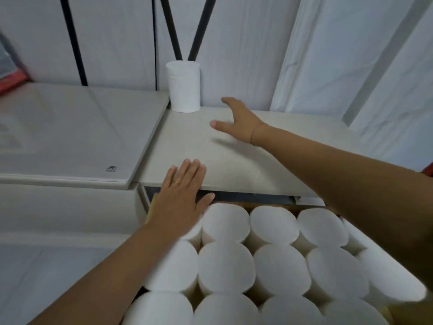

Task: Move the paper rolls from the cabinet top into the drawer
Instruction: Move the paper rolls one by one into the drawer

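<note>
One white paper roll [184,86] stands upright at the back left corner of the beige cabinet top [246,165], against the wall. My right hand [236,121] hovers open over the top, a little right of the roll, fingers spread and not touching it. My left hand [181,193] lies flat with straight fingers on the cabinet's front edge, thumb hanging over the gap. Below, the pulled-out drawer [151,202] is packed with several upright white rolls [274,225].
A grey appliance lid [70,137] sits level with the cabinet top on the left. Two dark poles [185,26] cross behind the roll. White sheeting covers the wall, and a curtain [351,55] hangs at the right. Something red [11,83] lies at the far left.
</note>
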The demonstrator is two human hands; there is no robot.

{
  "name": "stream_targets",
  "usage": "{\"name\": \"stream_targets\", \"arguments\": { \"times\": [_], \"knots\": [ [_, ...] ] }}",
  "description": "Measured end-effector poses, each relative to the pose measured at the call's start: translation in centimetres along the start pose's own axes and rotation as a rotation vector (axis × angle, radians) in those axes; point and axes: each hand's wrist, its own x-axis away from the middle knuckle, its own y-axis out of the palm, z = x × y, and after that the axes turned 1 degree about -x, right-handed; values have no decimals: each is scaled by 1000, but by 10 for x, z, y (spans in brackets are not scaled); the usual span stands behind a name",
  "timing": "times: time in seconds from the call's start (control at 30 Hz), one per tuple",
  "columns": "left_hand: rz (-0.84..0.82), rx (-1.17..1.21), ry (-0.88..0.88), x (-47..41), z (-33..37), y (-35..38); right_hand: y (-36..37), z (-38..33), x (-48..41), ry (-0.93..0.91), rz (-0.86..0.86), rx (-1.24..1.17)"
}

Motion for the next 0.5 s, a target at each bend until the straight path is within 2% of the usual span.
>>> {"name": "stream_targets", "arguments": {
  "times": [0.1, 0.27, 0.5],
  "knots": [
    [20, -26, 16, -5, -3, 5, 11, -10, -53, -43, 58, 80],
    [28, 35, -7, -10, -10, 7, 24, -18, -125, -102, 117, 342],
    [39, 72, -3, -11, -11, 7, 32, -21, -188, -101, 145, 498]
  ]
}}
